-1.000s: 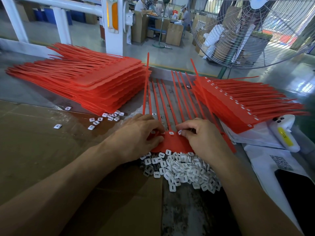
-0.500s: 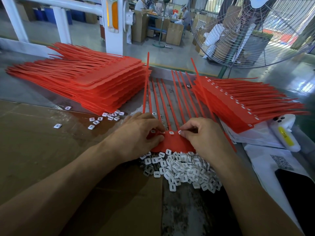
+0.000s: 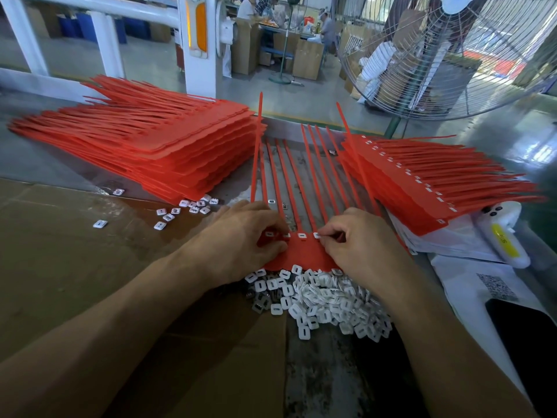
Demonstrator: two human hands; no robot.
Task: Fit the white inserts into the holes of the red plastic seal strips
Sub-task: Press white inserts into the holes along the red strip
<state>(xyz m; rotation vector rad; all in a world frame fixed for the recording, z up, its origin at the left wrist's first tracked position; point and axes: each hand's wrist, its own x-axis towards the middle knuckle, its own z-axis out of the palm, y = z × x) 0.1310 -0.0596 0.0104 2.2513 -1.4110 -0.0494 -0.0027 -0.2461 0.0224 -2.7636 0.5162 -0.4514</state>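
A red sheet of joined seal strips (image 3: 304, 254) lies flat in front of me, its long tails fanning away. Several white inserts (image 3: 301, 235) sit in the row of holes along its upper edge. My left hand (image 3: 241, 245) rests on the sheet's left part, fingertips curled onto an insert there. My right hand (image 3: 358, 242) pinches a white insert at the hole on the right end of the row. A heap of loose white inserts (image 3: 325, 300) lies just below the sheet.
A tall stack of bare red strips (image 3: 144, 140) sits at the left, a stack with inserts fitted (image 3: 437, 182) at the right. Scattered inserts (image 3: 193, 206) lie on the brown cardboard (image 3: 75, 267). A white device (image 3: 503, 236), papers and a dark phone (image 3: 524, 336) are at the right; a fan (image 3: 452, 55) stands behind.
My right hand's fingers have shifted slightly at the right-hand hole of the row. My left hand has barely moved.
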